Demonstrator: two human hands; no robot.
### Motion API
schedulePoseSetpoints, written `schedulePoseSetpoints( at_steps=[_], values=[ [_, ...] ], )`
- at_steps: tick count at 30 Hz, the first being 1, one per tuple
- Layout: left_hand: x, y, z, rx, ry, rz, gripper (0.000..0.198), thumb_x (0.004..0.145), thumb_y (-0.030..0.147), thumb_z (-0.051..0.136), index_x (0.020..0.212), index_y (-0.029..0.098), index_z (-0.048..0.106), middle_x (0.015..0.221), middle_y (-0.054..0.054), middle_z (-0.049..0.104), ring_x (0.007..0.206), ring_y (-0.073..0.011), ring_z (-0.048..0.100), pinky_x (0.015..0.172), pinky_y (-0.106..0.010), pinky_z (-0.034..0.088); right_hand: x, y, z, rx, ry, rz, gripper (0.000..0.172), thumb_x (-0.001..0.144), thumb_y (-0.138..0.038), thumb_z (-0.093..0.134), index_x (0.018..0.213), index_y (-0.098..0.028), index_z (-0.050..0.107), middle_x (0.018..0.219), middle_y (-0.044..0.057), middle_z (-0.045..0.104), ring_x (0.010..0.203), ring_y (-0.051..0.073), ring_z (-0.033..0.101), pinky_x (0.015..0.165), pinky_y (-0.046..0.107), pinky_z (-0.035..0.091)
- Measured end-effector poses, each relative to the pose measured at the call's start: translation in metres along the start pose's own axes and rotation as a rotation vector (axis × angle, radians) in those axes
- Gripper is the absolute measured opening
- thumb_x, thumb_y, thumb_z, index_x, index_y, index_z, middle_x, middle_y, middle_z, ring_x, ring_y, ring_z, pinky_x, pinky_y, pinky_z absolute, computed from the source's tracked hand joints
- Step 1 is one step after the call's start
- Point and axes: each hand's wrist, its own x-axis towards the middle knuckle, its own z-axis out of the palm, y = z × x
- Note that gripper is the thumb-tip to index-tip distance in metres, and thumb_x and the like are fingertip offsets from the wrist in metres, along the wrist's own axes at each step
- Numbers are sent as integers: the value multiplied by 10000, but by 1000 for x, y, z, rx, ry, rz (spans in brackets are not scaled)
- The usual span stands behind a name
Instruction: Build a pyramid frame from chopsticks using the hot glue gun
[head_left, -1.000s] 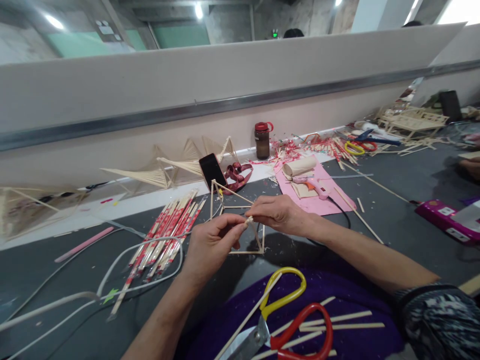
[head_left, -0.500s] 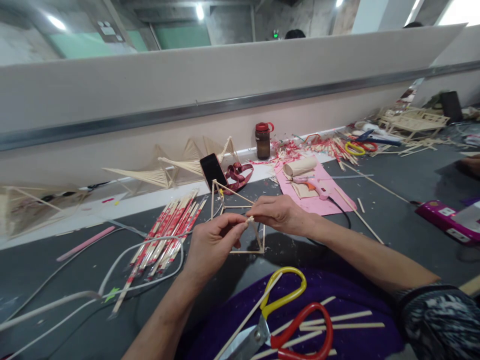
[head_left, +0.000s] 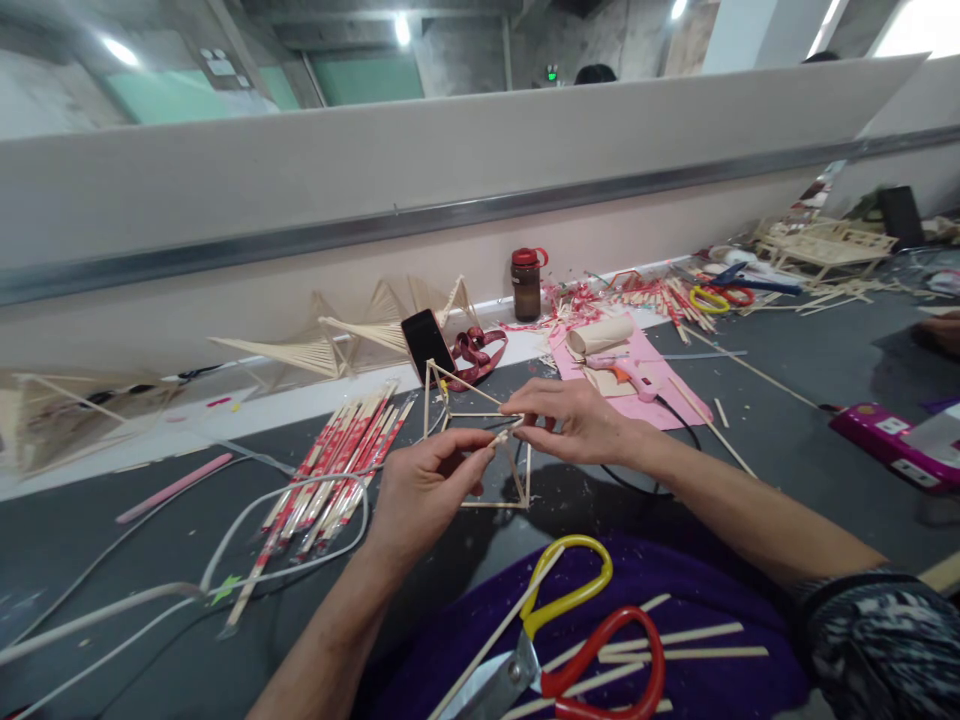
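My left hand (head_left: 431, 480) pinches the near top joint of a small wooden stick frame (head_left: 495, 505) between thumb and forefinger. The frame stands on the dark table, its thin sticks joined into triangles, partly hidden behind my hands. Just right of that joint is my right hand (head_left: 574, 422), its fingertips a little apart with no object visible between them. Large scissors (head_left: 529, 650) with one yellow and one red handle lie on the purple cloth (head_left: 720, 580) over my lap, among several loose sticks (head_left: 690, 654).
Behind the frame are a phone (head_left: 427, 345) and a dark red strap (head_left: 476, 355). A pink glue gun (head_left: 637, 380) rests on pink paper (head_left: 679, 405). Wrapped chopsticks (head_left: 330, 470) and a white cable (head_left: 281, 482) lie left. A bottle (head_left: 526, 285) stands by the partition; another person's hand (head_left: 943, 330) is far right.
My right fingers have loosened and parted from the joint, shifting slightly right. My left hand still pinches the frame in the same place.
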Motion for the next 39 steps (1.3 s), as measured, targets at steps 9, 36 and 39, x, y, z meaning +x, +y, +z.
schedulePoseSetpoints(
  at_steps=[9, 36, 39],
  values=[
    [2, 4, -18, 99, 30, -13, 256, 745, 366, 663, 932, 193, 690, 681, -6, 686, 517, -109, 603, 478, -195, 466, 6, 3, -30, -102, 43, 103, 168, 854, -180, 535, 888, -151, 697, 752, 27, 683, 670, 94, 590, 633, 216, 443],
    [-52, -30, 6, 302, -187, 12, 286, 842, 346, 531, 625, 184, 624, 534, 23, 594, 492, -94, 519, 496, -187, 388, -23, 11, 31, -379, -659, 345, 230, 843, -267, 513, 972, -198, 690, 899, 88, 695, 789, 199, 642, 567, 239, 369],
    [-54, -33, 12, 282, -212, 17, 285, 840, 328, 537, 610, 181, 620, 540, 27, 598, 497, -86, 518, 504, -183, 380, -20, 9, 40, -452, -715, 395, 243, 851, -264, 484, 884, -161, 702, 872, 113, 695, 757, 194, 647, 550, 232, 371]
  ],
)
